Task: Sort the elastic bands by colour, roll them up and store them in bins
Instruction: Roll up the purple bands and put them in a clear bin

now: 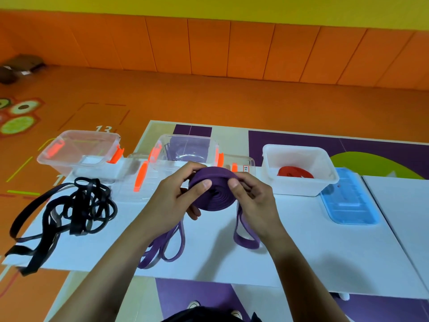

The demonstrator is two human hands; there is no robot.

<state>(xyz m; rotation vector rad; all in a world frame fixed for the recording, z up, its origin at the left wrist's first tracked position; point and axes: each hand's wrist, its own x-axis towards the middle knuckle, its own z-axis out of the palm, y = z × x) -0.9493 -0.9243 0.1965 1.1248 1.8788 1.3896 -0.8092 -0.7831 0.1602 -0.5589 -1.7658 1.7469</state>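
A purple band roll is held above the white table, coiled flat. My left hand grips its left side with the thumb on top. My right hand pinches its right edge, and a loose purple tail hangs down from there. More purple bands lie loose under my left wrist. A tangle of black bands lies at the table's left end. A clear bin behind my hands holds purple bands. The white bin holds a red roll.
An empty clear bin with orange clips stands at the back left. A clear lid lies between the two clear bins. A blue lid lies right of the white bin. A second white table adjoins on the right.
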